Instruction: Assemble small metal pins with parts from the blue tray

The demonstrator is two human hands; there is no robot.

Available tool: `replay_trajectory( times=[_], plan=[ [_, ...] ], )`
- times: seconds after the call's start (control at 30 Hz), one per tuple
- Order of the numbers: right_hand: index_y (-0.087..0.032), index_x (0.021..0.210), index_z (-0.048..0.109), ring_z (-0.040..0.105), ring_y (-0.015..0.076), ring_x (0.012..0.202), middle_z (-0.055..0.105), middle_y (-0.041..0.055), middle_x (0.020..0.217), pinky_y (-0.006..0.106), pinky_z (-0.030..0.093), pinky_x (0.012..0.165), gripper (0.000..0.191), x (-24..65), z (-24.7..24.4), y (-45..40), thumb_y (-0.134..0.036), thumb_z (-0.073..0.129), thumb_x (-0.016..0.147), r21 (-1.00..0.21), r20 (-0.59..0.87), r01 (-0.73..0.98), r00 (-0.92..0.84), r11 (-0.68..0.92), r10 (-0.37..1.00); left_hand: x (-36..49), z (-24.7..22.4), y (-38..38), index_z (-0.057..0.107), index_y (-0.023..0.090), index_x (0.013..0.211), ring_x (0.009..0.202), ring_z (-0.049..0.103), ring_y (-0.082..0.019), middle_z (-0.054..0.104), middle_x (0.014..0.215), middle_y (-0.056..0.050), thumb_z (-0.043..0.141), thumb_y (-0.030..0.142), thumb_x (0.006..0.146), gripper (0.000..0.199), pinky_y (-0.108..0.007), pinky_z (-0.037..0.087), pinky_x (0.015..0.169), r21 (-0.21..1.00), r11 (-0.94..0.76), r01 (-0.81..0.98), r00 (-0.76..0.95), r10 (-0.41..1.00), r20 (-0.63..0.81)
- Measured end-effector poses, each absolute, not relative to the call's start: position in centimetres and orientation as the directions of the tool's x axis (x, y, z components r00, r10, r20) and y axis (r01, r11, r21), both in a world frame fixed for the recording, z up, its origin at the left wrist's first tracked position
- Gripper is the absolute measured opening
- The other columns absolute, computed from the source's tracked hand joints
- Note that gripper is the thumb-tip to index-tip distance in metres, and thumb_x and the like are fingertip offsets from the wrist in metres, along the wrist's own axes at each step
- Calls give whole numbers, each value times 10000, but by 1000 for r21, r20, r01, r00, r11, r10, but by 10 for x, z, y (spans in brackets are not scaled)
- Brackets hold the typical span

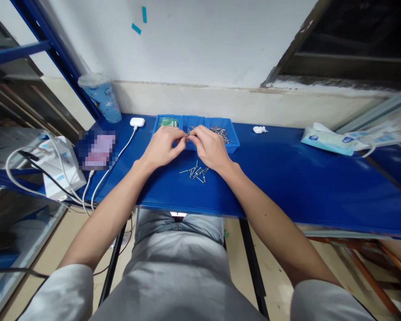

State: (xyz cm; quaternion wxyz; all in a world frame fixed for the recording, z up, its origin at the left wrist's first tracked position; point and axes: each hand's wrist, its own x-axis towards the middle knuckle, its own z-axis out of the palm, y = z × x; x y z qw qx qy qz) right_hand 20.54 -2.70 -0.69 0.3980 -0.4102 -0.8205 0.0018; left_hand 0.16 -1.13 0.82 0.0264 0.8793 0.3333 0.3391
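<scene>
Both hands meet fingertip to fingertip over the front of the blue bins. My left hand (167,145) is closed in a pinch, and so is my right hand (209,145). A small metallic piece (187,138) shows between their fingertips; which hand grips it is hard to tell. Just below the hands, a loose pile of metal rivets (198,172) lies on the blue table. Behind the hands stand three joined blue bins (235,141): the left one holds a green and clear packet (169,121), the middle and right ones hold metal pieces (220,132).
On the left are a blue cup (103,98), a white charger (137,121) with its cable, a blurred pink item (100,149) and a white power strip (63,171). On the right are a crumpled white tissue (259,129) and a tissue pack (329,139). A wall rises behind the table (270,187).
</scene>
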Motion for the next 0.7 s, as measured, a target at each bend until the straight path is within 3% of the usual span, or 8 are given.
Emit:
replay_trajectory(
  times=[0.17, 0.37, 0.7],
  plan=[
    [-222, 983, 643, 663, 230, 864, 712, 77, 991, 349, 471, 772, 253, 206, -5, -28, -334, 448, 1099, -322, 648, 666, -364, 673, 669, 2, 7, -11, 726, 190, 912, 795, 653, -200, 731, 824, -42, 496, 292, 1019, 273, -356, 464, 831, 274, -781, 561, 547, 598, 586],
    [-224, 1174, 620, 694, 240, 908, 740, 72, 1046, 350, 498, 788, 182, 206, -6, -29, -336, 522, 1069, -355, 619, 657, -368, 665, 694, 1, 9, -11, 718, 189, 910, 824, 655, -196, 747, 867, -46, 483, 282, 1025, 278, -348, 465, 838, 292, -772, 565, 536, 612, 582],
    [-228, 1043, 634, 678, 234, 906, 728, 75, 1033, 336, 474, 792, 235, 206, -6, -28, -349, 442, 1103, -320, 628, 688, -361, 651, 690, 1, 8, -11, 726, 184, 917, 804, 652, -197, 737, 847, -45, 485, 292, 1027, 286, -351, 456, 835, 275, -787, 552, 554, 593, 584]
  ],
)
